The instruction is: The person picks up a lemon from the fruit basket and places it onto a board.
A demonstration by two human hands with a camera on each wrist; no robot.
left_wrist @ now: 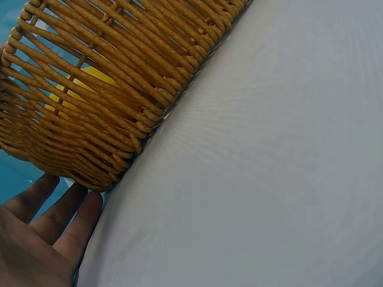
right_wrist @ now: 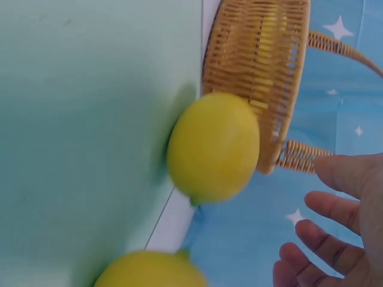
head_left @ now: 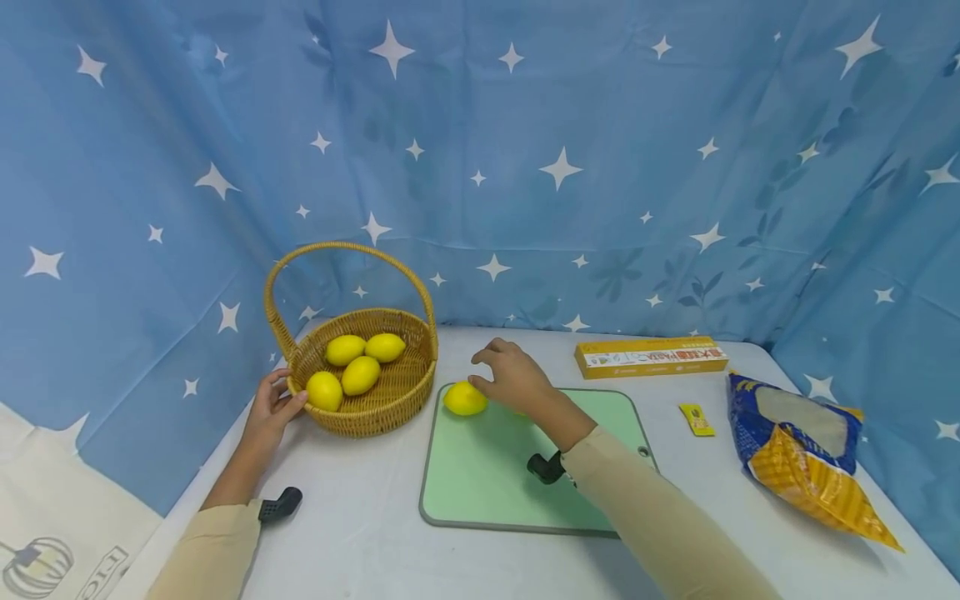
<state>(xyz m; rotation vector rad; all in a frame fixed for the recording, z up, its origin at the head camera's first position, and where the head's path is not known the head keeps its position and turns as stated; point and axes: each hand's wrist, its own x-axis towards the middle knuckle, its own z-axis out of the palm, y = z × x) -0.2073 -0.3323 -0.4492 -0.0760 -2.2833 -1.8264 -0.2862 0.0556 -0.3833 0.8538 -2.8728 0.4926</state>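
Observation:
At the left, my left hand [head_left: 272, 406] holds the rim of a wicker basket [head_left: 408, 400], thumb at the rim. In the left wrist view its fingers [left_wrist: 78, 230] touch the outside of the woven wall. Several yellow lemons [head_left: 361, 375] lie inside the basket. My right hand [head_left: 517, 379] hovers over the green cutting board [head_left: 480, 492], fingers loosely bent and holding nothing. Just left of it, a lemon [head_left: 465, 398] rests near the board's far left corner. A second lemon [right_wrist: 152, 272] is mostly hidden behind the right hand in the head view.
A yellow pasta box [head_left: 651, 357] lies behind the board, to the right. Right of the board are a small yellow packet [head_left: 697, 420] and a blue and orange bag [head_left: 806, 450]. A blue curtain with stars [head_left: 487, 167] hangs behind the white table [head_left: 360, 517].

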